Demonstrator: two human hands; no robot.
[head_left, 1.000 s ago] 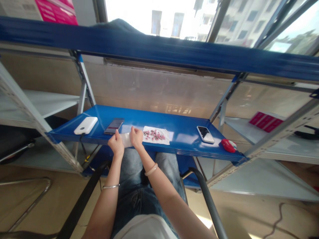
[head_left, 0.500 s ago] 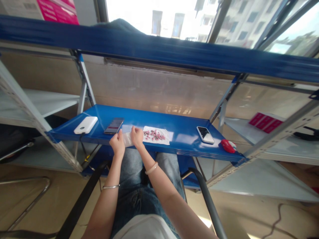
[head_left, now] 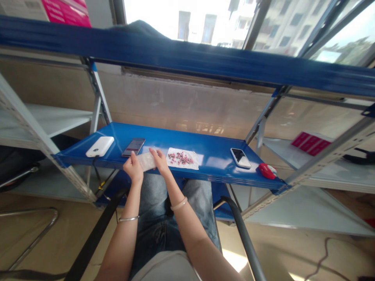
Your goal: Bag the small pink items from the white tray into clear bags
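Observation:
Between my hands is a small translucent whitish plastic bag (head_left: 147, 161), held just over the front edge of the blue shelf. My left hand (head_left: 134, 169) grips its left end, thumb up. On its right end are the fingers of my right hand (head_left: 159, 160). What the bag contains, if anything, I cannot make out. Just right of my right hand lies a white tissue (head_left: 193, 165) with many small pink and dark pieces (head_left: 182, 157) scattered over it. A dark phone (head_left: 134, 146) with its screen lit lies behind my left hand.
A white power bank (head_left: 100, 146) with a cable sits on the left of the blue shelf (head_left: 175, 138). Toward the right lie a white-edged phone (head_left: 240, 158) and a red object (head_left: 267, 171). An upper blue beam (head_left: 187, 58) crosses ahead. Chair armrests flank my legs.
My hands have moved slightly apart, with the right one opening its grip somewhat. More of the plastic bag shows between them, stretched flatter. The tissue and its pieces stay put.

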